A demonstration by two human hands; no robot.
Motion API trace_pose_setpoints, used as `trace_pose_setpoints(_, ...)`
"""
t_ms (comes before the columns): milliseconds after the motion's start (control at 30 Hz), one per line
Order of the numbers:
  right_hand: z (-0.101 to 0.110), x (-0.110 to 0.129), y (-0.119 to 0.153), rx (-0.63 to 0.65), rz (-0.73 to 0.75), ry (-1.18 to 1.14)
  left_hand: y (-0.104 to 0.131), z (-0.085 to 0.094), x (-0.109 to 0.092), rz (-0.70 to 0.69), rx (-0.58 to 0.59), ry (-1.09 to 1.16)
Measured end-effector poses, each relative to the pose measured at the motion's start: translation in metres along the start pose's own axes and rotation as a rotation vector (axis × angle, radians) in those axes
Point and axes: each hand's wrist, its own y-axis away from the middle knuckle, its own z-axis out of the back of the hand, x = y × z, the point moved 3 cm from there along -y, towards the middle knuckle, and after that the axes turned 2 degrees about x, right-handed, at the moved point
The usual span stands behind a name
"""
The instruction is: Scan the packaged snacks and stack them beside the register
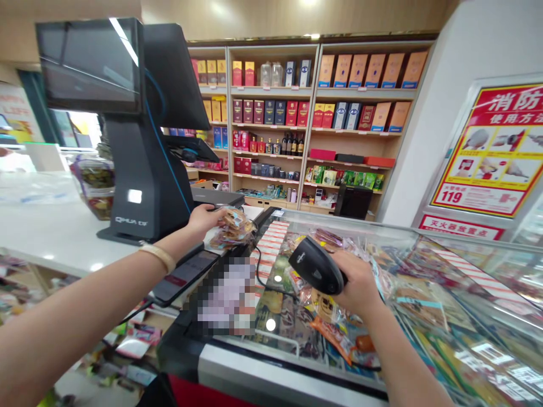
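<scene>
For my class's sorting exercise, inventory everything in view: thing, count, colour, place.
Barcode scanner: 1, black, centre
Snack packets: several, brown, left of scanner
Other packets: many, multicoloured, around scanner
Glass-topped case: 1, black and silver, foreground
Counter: 1, white, left
Terminal: 1, black, on counter
Jar: 1, clear, left of terminal
Flat device: 1, black, before terminal
Shelved boxes and bottles: many, multicoloured, background
Wall posters: 2, red, right
Blurred goods: many, multicoloured, lower left
Bracelet: 1, cream, left wrist
Left hand: 1, bare, on snack packets
Right hand: 1, bare, holding scanner
</scene>
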Motion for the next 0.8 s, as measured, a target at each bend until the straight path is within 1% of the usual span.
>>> trace_pose_setpoints(100, -0.001, -0.003, 0.002, -0.024, -0.025, 0.008, -0.002, 0.0, -0.003, -0.149, 0.012, -0.402)
trace_pose_setpoints(167, 0.0, -0.005, 0.002, -0.053, -0.035, 0.011, 0.002, -0.001, -0.005, -0.248, 0.017, -0.615)
trace_pose_setpoints(200, 0.001, -0.005, 0.002, -0.074, -0.032, 0.015, 0.005, -0.001, -0.006, -0.283, 0.008, -0.681)
trace_pose_setpoints(267, 0.004, -0.004, 0.0, -0.121, -0.013, 0.041, 0.014, -0.002, -0.007, -0.342, -0.034, -0.738)
trace_pose_setpoints(333, 0.01, -0.003, 0.0, -0.179, 0.005, 0.091, 0.026, -0.007, -0.011, -0.431, -0.057, -0.694)
trace_pose_setpoints(367, 0.013, -0.004, 0.0, -0.222, 0.001, 0.122, 0.034, -0.011, -0.014, -0.495, -0.037, -0.637)
trace_pose_setpoints(433, 0.021, -0.007, 0.002, -0.335, -0.036, 0.186, 0.052, -0.024, -0.021, -0.628, 0.065, -0.468)
trace_pose_setpoints(500, 0.027, -0.013, 0.007, -0.448, -0.106, 0.255, 0.074, -0.042, -0.027, -0.699, 0.227, -0.265)
trace_pose_setpoints(533, 0.029, -0.017, 0.01, -0.495, -0.149, 0.288, 0.085, -0.052, -0.029, -0.694, 0.317, -0.173)
trace_pose_setpoints(600, 0.032, -0.025, 0.015, -0.561, -0.23, 0.346, 0.106, -0.073, -0.03, -0.623, 0.486, -0.019)
trace_pose_setpoints(667, 0.032, -0.031, 0.019, -0.583, -0.268, 0.369, 0.123, -0.096, -0.03, -0.57, 0.6, 0.037)
trace_pose_setpoints(733, 0.03, -0.035, 0.02, -0.564, -0.274, 0.361, 0.133, -0.117, -0.031, -0.567, 0.647, 0.015)
trace_pose_setpoints(800, 0.028, -0.036, 0.02, -0.535, -0.277, 0.336, 0.133, -0.138, -0.033, -0.561, 0.633, -0.048)
